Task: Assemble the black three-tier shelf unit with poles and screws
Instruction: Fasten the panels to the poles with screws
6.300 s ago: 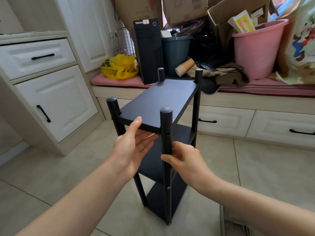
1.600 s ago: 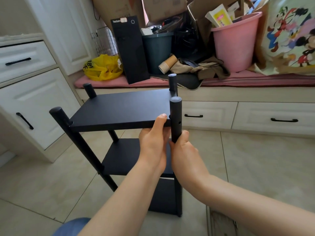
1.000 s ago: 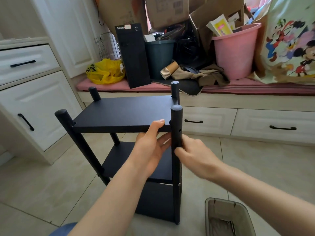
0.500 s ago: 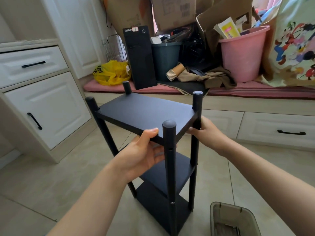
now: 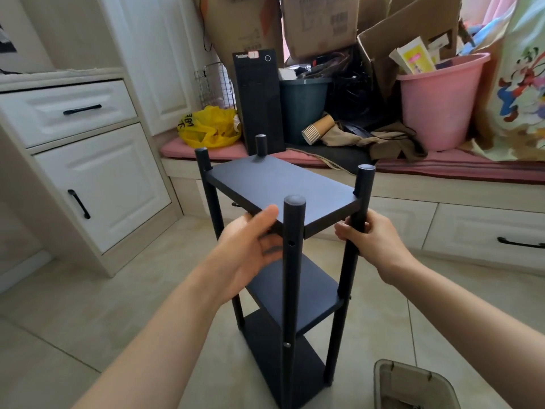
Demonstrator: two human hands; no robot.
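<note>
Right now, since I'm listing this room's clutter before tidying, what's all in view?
shelf unit: 1, black, upright on floor
poles: 4, black, its corners
tower: 1, black, on bench
bag: 1, yellow, left of tower
bin: 1, dark, right of tower
cups: 1 stack, brown, before bin
bucket: 1, pink, bench right
boxes: several, brown, behind bench items
tray: 1, grey, floor, lower right
left hand: 1, pinches top board
right hand: 1, grips right pole

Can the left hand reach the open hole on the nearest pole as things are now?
Probably yes: the left hand grips the top shelf right beside that hole, and nothing covers it.
</note>
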